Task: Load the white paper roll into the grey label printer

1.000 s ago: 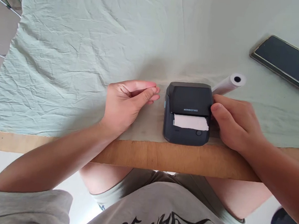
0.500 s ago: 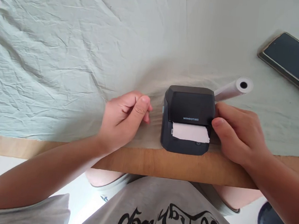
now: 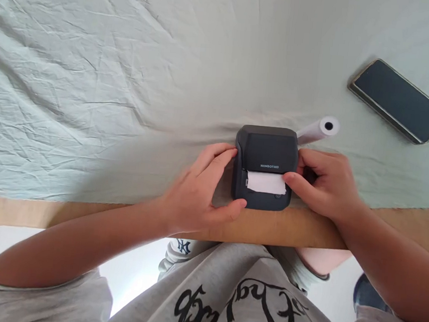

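A black label printer (image 3: 270,153) marked NIIMBOT sits near the table's front edge, its lid closed. A strip of white paper (image 3: 265,182) with a torn edge sticks out of its front slot. My left hand (image 3: 208,185) is open at the printer's left side. Its fingertips touch the side and the thumb reaches the front left corner. My right hand (image 3: 325,183) is closed on the printer's right side, with the thumb by the paper's right end and the other fingers curled. Behind the printer, a white paper roll (image 3: 314,131) with a dark core lies partly hidden.
A smartphone (image 3: 402,100) with a dark screen lies at the right. Pale green wrinkled cloth (image 3: 194,54) covers the table, and its bare wooden edge (image 3: 268,228) runs along the front, close to my body.
My left hand has opened from a loose fist and moved right to touch the printer. My right thumb has moved onto the printer's front near the paper. The view has shifted slightly.
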Tool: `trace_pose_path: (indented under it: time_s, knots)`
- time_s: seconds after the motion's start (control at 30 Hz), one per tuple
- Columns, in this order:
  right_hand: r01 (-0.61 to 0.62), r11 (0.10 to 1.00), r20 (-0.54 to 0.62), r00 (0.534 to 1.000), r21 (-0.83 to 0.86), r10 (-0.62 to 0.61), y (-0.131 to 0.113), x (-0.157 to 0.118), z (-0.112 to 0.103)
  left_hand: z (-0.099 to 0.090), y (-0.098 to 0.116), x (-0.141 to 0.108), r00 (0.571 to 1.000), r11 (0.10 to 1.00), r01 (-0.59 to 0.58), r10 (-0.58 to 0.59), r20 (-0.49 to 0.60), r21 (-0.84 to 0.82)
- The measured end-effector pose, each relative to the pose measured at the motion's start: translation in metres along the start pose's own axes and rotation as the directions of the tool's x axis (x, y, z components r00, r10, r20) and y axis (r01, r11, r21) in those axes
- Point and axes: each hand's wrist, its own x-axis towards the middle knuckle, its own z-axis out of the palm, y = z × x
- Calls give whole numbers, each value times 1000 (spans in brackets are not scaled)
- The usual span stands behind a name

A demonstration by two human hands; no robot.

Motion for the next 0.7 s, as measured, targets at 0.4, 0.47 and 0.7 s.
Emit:
trace_pose_path:
  time_s: [0.4,0.47,0.7]
  knots:
    - [-45,999,28,999,19,45,1,-2,-1,10,2,0,1000,1000,17,-17,-5,14]
    - [-39,999,26,999,21,39,1,-1,-1,11,2,0,1000,999,31,-31,-7,12]
    - [-12,1000,-41,999,26,13,-5,1,1,10,2,-2,998,999,45,-46,-42,-1]
